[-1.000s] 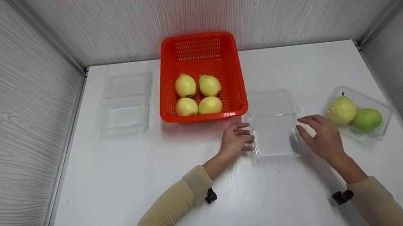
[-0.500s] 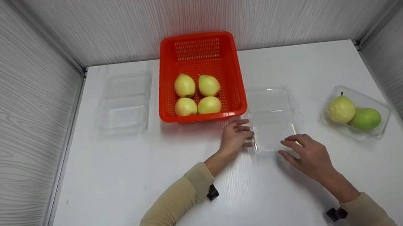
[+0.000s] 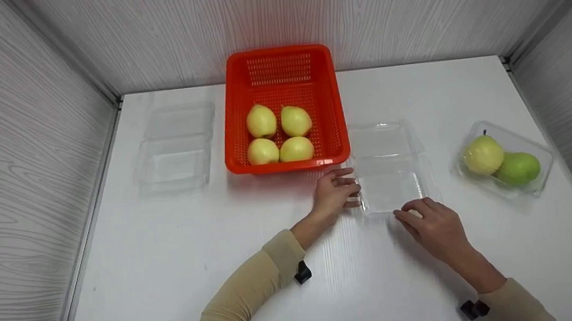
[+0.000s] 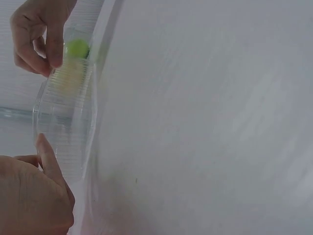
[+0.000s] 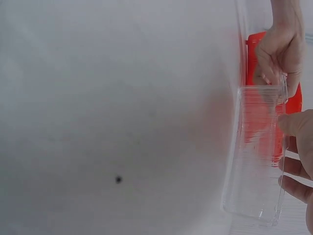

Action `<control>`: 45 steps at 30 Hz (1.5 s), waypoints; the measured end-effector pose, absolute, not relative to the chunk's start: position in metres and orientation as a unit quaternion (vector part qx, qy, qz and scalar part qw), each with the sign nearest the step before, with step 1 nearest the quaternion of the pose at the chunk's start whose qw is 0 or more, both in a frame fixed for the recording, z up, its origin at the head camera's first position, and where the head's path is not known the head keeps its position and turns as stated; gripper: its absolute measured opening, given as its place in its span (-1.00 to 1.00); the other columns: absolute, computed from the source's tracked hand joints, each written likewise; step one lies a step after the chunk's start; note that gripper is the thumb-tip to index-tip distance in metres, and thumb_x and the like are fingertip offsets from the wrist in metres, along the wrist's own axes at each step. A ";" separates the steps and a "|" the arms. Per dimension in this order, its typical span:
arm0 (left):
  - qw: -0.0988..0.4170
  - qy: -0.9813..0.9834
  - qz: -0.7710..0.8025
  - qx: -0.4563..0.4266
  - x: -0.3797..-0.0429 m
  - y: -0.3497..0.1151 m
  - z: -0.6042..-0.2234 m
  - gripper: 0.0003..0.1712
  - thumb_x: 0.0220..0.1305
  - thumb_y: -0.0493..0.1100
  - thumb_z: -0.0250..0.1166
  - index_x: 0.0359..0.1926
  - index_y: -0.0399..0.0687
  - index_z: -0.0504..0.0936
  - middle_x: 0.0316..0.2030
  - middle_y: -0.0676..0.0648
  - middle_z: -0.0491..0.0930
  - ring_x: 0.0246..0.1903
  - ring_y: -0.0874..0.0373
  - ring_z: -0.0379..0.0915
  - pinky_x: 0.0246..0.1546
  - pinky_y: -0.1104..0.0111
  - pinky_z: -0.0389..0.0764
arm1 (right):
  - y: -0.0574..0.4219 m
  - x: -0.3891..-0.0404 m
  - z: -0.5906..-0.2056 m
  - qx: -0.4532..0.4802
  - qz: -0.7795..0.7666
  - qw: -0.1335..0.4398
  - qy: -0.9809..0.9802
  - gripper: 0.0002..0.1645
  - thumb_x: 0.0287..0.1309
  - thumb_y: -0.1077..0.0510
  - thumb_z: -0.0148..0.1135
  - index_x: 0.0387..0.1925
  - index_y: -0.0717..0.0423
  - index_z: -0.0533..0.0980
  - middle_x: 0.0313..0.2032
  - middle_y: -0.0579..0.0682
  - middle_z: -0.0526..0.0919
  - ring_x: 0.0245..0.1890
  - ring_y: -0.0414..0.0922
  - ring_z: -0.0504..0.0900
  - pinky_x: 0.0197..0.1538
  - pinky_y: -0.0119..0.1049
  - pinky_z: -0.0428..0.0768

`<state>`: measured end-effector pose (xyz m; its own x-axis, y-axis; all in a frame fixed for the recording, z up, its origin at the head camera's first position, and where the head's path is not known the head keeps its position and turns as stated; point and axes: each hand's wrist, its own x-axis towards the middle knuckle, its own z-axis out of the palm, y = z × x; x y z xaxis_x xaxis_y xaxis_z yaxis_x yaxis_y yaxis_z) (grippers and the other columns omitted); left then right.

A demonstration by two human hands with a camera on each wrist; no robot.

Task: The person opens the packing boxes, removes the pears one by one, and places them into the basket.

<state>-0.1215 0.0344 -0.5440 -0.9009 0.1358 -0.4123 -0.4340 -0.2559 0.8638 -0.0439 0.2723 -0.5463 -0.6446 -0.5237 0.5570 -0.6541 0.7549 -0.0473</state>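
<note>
A clear plastic clamshell container (image 3: pixel 390 189) lies with its lid laid back, right of the red basket's front corner. My left hand (image 3: pixel 333 193) holds its left side, fingers bent at the wall. At the front rim, toward the right, my right hand (image 3: pixel 435 225) pinches the edge between thumb and fingers. In the left wrist view, the left hand (image 4: pixel 36 196) has a finger along the rim of the ribbed wall. The right wrist view shows the right hand (image 5: pixel 299 147) with thumb and fingertips at the rim. Nothing lies inside this container.
The red basket (image 3: pixel 333 102) holds several yellow pears (image 3: pixel 295 121) at the back middle. A second clamshell (image 3: pixel 175 159) lies spread out at left. At right, a clear container (image 3: pixel 545 170) holds a yellow pear (image 3: pixel 484 155) and a green one (image 3: pixel 518 168).
My right hand has moved from the container's right side to its front rim, and its fingers have closed there. The container has shifted slightly back; the left hand stays at its left side.
</note>
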 end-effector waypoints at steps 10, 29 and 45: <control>0.174 0.603 0.768 -0.124 -0.116 0.032 -0.539 -0.61 0.26 -0.39 0.42 0.11 -0.22 0.66 -0.32 -0.03 0.67 -0.50 0.17 0.62 -0.35 0.21 0.84 | 0.275 -0.050 -0.547 0.329 0.109 0.265 -0.900 -0.85 0.15 0.23 0.52 -0.21 0.03 0.80 -0.33 0.02 0.74 -0.37 0.03 0.71 -0.42 -0.15 0.71; -0.016 0.861 0.489 0.138 -0.095 -0.017 -0.499 -0.70 0.37 -0.06 0.43 0.05 -0.06 0.74 -0.10 -0.09 0.77 -0.19 0.03 0.75 -0.04 0.19 0.78 | 0.282 -0.082 -0.550 0.333 0.114 0.299 -0.887 -0.91 0.23 0.27 0.44 -0.24 0.09 0.78 -0.33 0.07 0.76 -0.39 0.06 0.73 -0.42 -0.05 0.71; -0.233 0.921 0.163 0.265 -0.114 -0.085 -0.487 -0.57 0.23 0.14 0.51 0.04 0.09 0.73 -0.08 -0.02 0.71 -0.01 0.03 0.58 0.14 0.14 0.63 | 0.285 -0.110 -0.552 0.362 0.105 0.309 -0.873 -0.75 0.04 0.39 0.49 -0.22 0.09 0.77 -0.31 0.07 0.77 -0.38 0.06 0.74 -0.40 -0.05 0.69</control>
<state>-0.1135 -0.0854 -0.4872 -0.7508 0.4128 0.5156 0.5646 0.8062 0.1768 -0.1101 0.2847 -0.5522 -0.5467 -0.5673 0.6159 -0.6975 0.7155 0.0399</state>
